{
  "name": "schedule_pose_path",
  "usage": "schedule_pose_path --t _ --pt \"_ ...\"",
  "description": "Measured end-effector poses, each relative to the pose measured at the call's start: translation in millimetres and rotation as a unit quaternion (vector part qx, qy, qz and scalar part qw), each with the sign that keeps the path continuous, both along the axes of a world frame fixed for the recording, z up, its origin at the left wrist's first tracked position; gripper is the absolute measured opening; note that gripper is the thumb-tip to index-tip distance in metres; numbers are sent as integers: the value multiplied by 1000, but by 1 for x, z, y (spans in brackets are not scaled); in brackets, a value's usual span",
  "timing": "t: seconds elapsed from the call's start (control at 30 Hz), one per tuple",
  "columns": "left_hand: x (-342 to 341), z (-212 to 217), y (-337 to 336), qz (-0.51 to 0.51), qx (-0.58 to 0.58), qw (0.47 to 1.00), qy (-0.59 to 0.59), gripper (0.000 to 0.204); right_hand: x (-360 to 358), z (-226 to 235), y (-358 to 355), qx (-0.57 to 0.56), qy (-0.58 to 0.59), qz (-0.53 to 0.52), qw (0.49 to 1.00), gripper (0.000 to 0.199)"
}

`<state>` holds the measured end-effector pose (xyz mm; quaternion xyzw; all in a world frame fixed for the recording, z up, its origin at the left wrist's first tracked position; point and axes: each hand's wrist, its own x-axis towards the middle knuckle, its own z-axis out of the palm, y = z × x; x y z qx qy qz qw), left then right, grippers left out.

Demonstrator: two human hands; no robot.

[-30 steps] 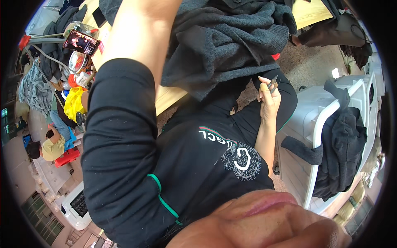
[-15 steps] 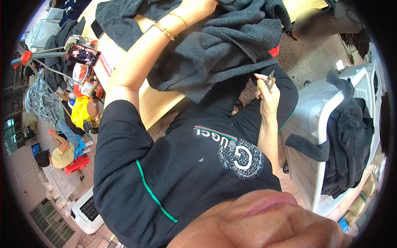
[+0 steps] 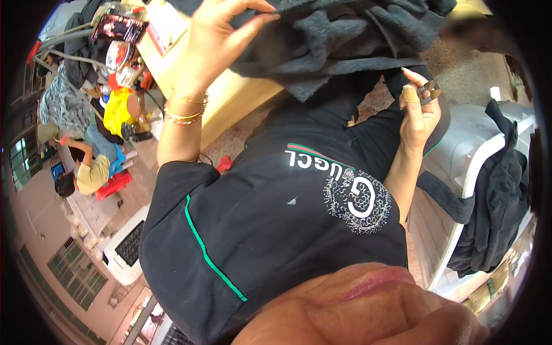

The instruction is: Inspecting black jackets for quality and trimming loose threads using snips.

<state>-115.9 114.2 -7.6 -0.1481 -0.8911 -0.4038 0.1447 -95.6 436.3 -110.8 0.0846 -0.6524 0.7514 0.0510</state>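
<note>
Dark grey knit garments [image 3: 345, 40] lie heaped over the table edge and my lap. My left hand [image 3: 215, 49] is raised over their left side, thumb and forefinger tips meeting in a pinch at the cloth. Whatever is between those tips is too small to make out. Lower on the right, my right hand [image 3: 422, 123] is closed around small metal thread snips [image 3: 428, 92], blades pointing up and outward. A yellowish wrap covers one of its fingers. The snips are apart from the cloth.
A pale wooden table [image 3: 241, 109] lies beneath the cloth. A phone [image 3: 121, 29] on a stand is at the upper left, near a yellow bag [image 3: 121, 109]. On the right, a white plastic bin [image 3: 489, 149] has dark garments [image 3: 494, 213] over its rim. Another person [image 3: 92, 172] sits far left.
My left hand has drawn back from the far part of the cloth toward me and left, now pinching. The view has shifted; my right hand still holds the snips.
</note>
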Motion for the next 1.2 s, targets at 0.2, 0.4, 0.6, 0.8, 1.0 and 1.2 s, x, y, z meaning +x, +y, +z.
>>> schedule_pose_path --t 0.2,0.4,0.6,0.8,1.0,1.2 --pt "29 -58 14 63 298 948 -89 11 -10 -2 -21 60 -11 20 998 32" --pt "24 -38 31 -66 637 652 -406 45 -17 14 -32 51 11 73 996 46" --pt "-9 -49 25 -137 796 343 -479 63 -37 33 -44 139 78 58 986 40" --pt "-17 -66 34 -100 807 363 -455 34 -46 43 -64 228 170 59 957 29" --pt "-7 -78 49 -20 778 533 -333 20 -54 50 -76 270 186 -4 945 39" --pt "-9 -80 54 -63 769 548 -322 23 -62 50 -92 293 212 -11 932 38"
